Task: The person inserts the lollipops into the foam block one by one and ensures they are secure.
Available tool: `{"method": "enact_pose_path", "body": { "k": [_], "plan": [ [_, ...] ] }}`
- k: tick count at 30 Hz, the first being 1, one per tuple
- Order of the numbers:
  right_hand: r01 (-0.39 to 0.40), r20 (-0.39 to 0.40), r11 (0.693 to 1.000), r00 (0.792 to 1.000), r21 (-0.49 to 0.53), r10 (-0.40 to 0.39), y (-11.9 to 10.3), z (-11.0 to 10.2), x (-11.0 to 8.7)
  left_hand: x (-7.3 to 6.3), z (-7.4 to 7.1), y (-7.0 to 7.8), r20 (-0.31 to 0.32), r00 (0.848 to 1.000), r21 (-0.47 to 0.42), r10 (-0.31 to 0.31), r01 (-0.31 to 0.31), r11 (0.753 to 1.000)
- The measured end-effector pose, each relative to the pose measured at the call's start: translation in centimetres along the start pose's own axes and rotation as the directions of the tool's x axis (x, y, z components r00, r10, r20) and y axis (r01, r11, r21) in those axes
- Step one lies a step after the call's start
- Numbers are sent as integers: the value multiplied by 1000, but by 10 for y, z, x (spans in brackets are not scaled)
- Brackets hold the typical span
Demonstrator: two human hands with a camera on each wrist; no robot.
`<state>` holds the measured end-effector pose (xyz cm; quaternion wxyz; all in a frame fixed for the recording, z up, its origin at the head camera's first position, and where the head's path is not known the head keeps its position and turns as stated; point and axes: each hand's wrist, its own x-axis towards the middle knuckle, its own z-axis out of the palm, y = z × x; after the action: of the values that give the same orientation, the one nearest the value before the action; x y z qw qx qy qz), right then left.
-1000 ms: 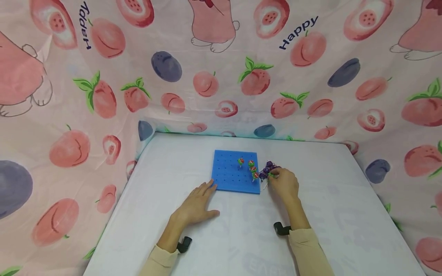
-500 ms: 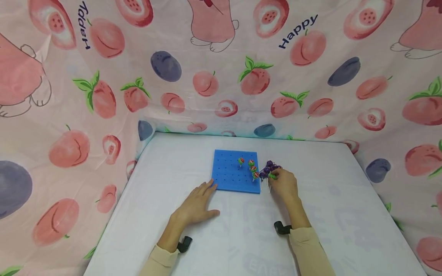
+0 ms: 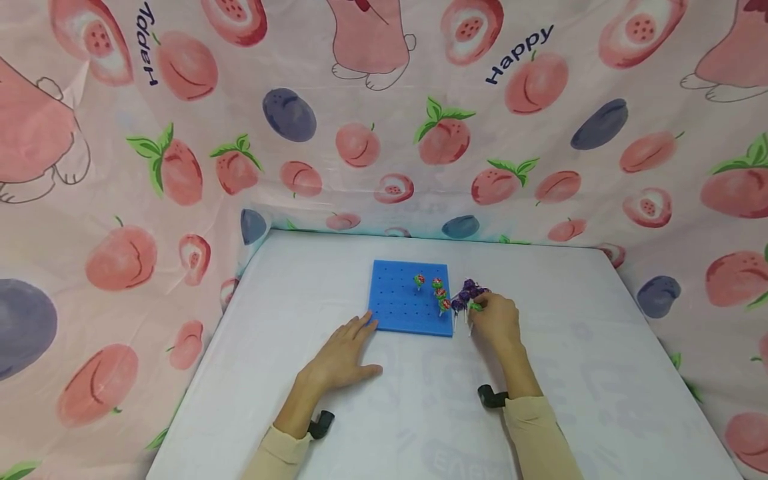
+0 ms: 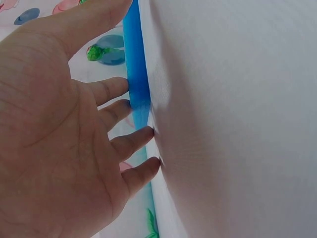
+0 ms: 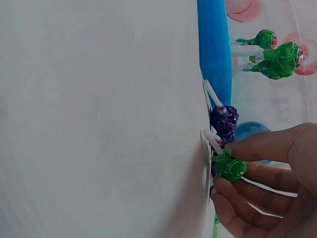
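Note:
A square blue pegboard (image 3: pixel 402 300) with rows of small holes lies on the white table. Several green-and-red wrapped lollipops (image 3: pixel 444 305) stand upright in its right half. Just off its right edge is a cluster of purple lollipops (image 3: pixel 461 297). Over that cluster my right hand (image 3: pixel 497 320) pinches a green lollipop (image 5: pixel 230 166) by its wrapped head, thumb on one side and fingers on the other. Its white stick points down to the table. My left hand (image 3: pixel 337 353) lies with fingers spread, fingertips at the board's near-left corner, palm facing the left wrist camera.
A fruit-patterned cloth (image 3: pixel 360 187) hangs behind and beside the white table (image 3: pixel 408 413). Each wrist wears a black camera mount, such as the right mount (image 3: pixel 492 397).
The green lollipop in my right hand has tipped so its stick shows below the fingers. My left hand and the board have stayed put.

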<state>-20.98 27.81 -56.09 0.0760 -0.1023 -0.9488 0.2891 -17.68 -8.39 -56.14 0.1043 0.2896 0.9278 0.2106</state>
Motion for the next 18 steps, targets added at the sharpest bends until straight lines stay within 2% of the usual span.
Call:
{"method": "enact_pose_path", "body": {
  "k": [9,18],
  "plan": [
    [-29,-11,999,999,19,30,-4,-10,-3,-1,-2,2,3,1000,-4,5,-5,1000],
    [0,-48,999,999,42,2,-7,-15,-3,-1,-2,2,-6,1000,-1,18,-18,1000]
  ]
}}
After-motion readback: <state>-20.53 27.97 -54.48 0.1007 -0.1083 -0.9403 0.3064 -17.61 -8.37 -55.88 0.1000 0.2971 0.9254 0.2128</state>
